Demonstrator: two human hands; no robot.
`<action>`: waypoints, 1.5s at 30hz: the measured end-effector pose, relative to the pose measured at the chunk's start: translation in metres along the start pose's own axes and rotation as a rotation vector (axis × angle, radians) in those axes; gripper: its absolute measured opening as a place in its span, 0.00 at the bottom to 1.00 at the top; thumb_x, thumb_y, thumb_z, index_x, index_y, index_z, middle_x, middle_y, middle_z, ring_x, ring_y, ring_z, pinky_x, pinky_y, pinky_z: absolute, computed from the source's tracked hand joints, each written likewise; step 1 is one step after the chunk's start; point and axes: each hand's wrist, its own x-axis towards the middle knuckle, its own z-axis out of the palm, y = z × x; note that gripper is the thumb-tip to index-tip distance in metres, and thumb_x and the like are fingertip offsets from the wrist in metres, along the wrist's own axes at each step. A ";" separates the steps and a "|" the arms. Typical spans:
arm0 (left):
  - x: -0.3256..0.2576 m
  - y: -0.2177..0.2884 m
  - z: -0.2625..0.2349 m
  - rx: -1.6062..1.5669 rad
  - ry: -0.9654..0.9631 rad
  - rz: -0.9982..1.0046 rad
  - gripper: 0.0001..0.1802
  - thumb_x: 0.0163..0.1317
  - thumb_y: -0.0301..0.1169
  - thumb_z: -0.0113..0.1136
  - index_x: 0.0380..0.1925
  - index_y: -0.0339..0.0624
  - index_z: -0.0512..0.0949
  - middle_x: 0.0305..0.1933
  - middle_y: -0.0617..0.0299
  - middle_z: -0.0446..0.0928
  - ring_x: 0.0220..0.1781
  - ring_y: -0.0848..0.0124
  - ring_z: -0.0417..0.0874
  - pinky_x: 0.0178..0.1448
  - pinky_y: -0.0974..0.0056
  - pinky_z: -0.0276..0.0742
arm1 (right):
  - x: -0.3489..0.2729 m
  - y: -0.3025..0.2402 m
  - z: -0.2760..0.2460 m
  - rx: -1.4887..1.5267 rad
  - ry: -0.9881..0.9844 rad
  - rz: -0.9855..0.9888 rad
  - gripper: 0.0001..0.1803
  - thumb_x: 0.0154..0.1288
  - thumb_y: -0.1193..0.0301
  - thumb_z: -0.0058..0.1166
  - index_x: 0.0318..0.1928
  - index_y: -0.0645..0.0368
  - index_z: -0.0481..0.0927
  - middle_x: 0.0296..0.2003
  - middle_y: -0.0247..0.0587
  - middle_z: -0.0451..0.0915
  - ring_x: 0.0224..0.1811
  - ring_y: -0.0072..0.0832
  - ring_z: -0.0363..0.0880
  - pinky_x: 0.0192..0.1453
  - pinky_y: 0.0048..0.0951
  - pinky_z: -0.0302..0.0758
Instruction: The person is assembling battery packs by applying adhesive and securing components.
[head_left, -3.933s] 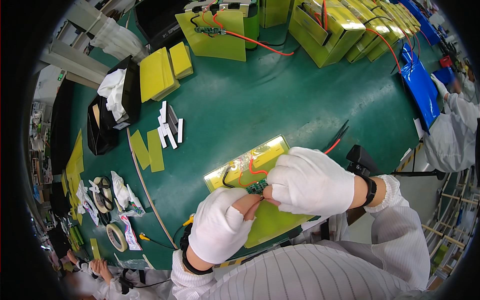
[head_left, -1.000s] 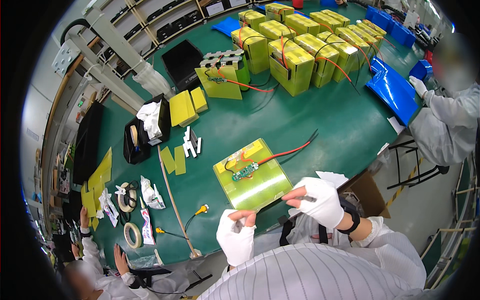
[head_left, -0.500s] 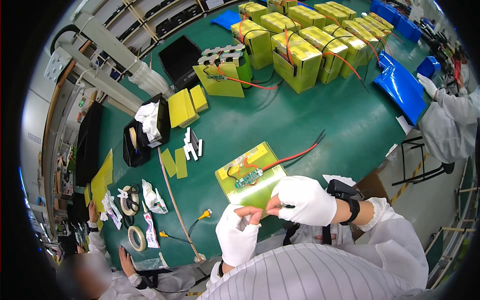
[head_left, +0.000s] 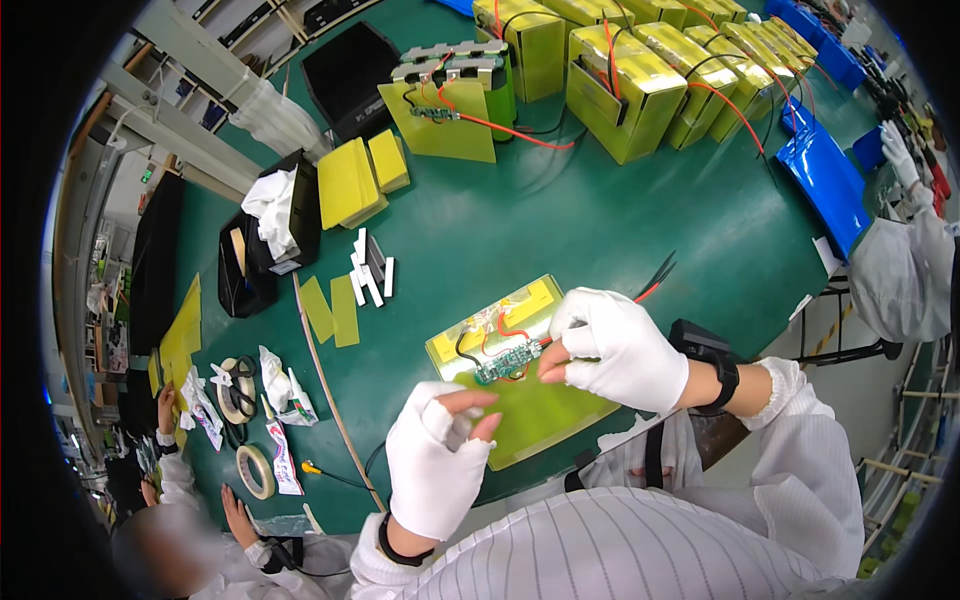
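Note:
A yellow-green battery pack (head_left: 545, 425) lies at the table's near edge. On its face sits a small green circuit board (head_left: 510, 363) with thin red and black wires. Thicker red and black leads (head_left: 656, 280) run out behind my right hand. My right hand (head_left: 625, 352), in a white fingerless glove, hovers over the pack's right side, its bare fingertips curled together beside the board; whatever they pinch is too small to make out. My left hand (head_left: 440, 455), gloved alike, is at the pack's near-left corner, thumb and forefinger apart with nothing visible between them.
Wired yellow packs (head_left: 625, 90) stand in rows at the back. An opened pack (head_left: 440, 120), yellow sheets (head_left: 348, 185), white strips (head_left: 372, 275) and a black bin (head_left: 245, 265) lie leftward. Near-left are tape (head_left: 255, 472), a tube (head_left: 284, 458) and a co-worker's hand (head_left: 238, 518).
My hands have moved apart from a fingertip-to-fingertip pinch. The left one has shifted left and its fingers have spread; the right has risen slightly toward the board. My view has shifted a little.

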 end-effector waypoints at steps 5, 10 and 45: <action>0.021 -0.010 0.006 0.052 -0.094 0.021 0.13 0.50 0.16 0.68 0.35 0.40 0.79 0.34 0.61 0.74 0.26 0.74 0.76 0.29 0.70 0.71 | 0.000 0.004 0.009 -0.057 0.002 -0.047 0.08 0.44 0.67 0.72 0.27 0.50 0.85 0.30 0.31 0.74 0.35 0.36 0.76 0.37 0.35 0.71; 0.019 -0.018 0.010 -0.018 -0.065 0.004 0.19 0.44 0.16 0.73 0.36 0.43 0.79 0.33 0.62 0.73 0.26 0.74 0.73 0.30 0.69 0.71 | 0.000 0.003 0.015 -0.161 0.033 -0.096 0.12 0.41 0.67 0.73 0.25 0.51 0.81 0.30 0.31 0.73 0.32 0.35 0.73 0.35 0.37 0.68; 0.028 -0.017 0.017 0.232 -0.079 0.191 0.18 0.41 0.22 0.75 0.36 0.45 0.82 0.31 0.60 0.74 0.29 0.64 0.76 0.31 0.61 0.71 | -0.003 0.003 0.021 -0.210 0.102 -0.124 0.15 0.34 0.69 0.76 0.24 0.52 0.81 0.30 0.32 0.74 0.30 0.35 0.73 0.33 0.36 0.68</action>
